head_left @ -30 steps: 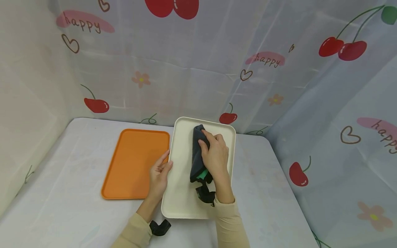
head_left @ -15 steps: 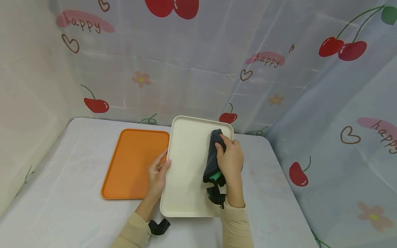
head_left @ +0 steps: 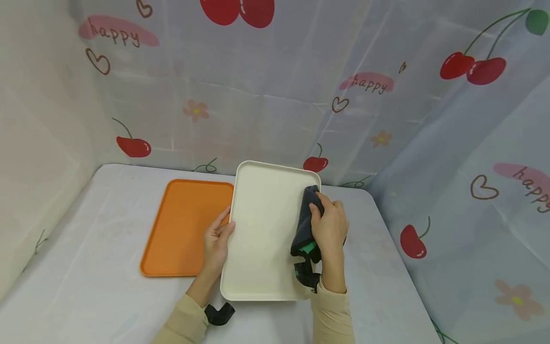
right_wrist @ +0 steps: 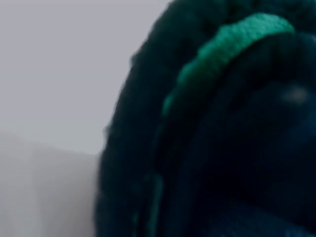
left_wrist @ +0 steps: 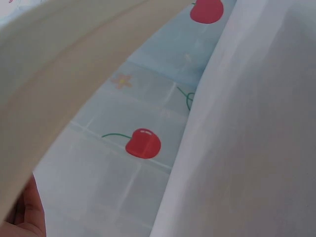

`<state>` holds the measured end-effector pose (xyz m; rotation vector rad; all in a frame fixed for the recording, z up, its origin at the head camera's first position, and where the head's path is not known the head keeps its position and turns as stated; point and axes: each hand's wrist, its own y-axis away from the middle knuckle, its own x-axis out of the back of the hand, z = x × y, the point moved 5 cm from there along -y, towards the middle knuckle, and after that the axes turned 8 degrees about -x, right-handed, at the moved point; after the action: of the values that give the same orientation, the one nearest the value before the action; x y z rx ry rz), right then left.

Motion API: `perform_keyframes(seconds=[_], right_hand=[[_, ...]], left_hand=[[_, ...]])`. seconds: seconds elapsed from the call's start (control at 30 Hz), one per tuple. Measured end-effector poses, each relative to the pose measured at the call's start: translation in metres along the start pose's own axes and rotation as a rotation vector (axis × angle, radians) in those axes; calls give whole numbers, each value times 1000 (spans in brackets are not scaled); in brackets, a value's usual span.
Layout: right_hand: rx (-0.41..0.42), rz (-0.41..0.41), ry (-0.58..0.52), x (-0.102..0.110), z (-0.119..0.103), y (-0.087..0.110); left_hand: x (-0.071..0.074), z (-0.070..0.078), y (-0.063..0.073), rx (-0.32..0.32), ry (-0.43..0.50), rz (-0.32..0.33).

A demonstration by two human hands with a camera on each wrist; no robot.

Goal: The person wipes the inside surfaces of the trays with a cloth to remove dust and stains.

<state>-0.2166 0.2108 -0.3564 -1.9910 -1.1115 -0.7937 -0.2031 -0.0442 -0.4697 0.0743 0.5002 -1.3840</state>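
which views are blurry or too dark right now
Right wrist: heavily blurred, the dark cloth nearly black, its green strip brighter; left wrist: the cream tray looks soft across the foreground; head: fairly even light, cloth and tray readable.

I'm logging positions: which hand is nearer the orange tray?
Left. The left hand is by the right edge of the orange tray; the right hand is farther right, across the cream tray.

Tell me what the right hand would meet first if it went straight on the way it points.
Beyond the dark cloth that it grips, the right hand would probably meet the cream tray first, near its far right corner. Depth is unclear, including whether cloth and tray touch.
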Motion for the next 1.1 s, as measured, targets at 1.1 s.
perform_keyframes(seconds=[1.1], right_hand=[[-61, -53, -183, -7, 7, 8]], left_hand=[[-2, -1, 2, 32, 40, -26]])
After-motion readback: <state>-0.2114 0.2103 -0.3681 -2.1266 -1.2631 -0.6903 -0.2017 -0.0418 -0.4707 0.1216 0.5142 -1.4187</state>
